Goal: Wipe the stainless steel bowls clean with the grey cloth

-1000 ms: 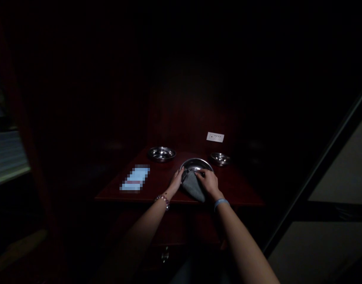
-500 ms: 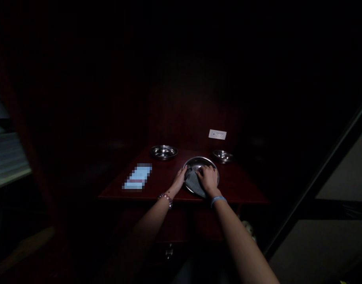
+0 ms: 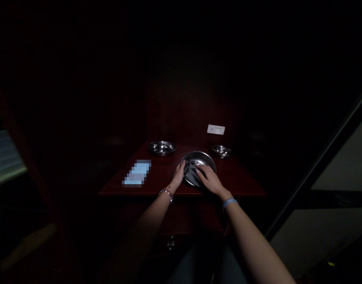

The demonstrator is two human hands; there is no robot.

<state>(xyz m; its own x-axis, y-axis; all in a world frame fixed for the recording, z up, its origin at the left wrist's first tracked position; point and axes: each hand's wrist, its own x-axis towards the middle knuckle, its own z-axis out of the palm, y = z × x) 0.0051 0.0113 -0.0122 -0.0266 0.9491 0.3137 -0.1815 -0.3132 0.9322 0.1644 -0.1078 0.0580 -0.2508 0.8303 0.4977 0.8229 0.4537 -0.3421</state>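
In front of me on the dark red tabletop [image 3: 157,177] is a shiny steel bowl [image 3: 203,157], near the front edge. My left hand [image 3: 177,175] grips its left rim, thumb on top and the other fingers mostly hidden. A grey cloth [image 3: 192,176] lies folded inside the near left part of the bowl, up against my left thumb. My right hand [image 3: 211,179] presses the cloth from the right, its fingers closed over the fabric and reaching into the bowl.
Two more steel bowls stand farther back, one at the left [image 3: 162,148] and a smaller one at the right [image 3: 221,151]. A blurred-out phone-like rectangle [image 3: 137,172] lies at the left. A white wall socket [image 3: 216,129] sits on the back panel; a drawer knob [image 3: 170,243] shows below.
My right hand has turned, its wrist swinging out to the right and its fingers flattening over the cloth. The cloth has bunched toward the left side. My left hand keeps its hold on the rim.
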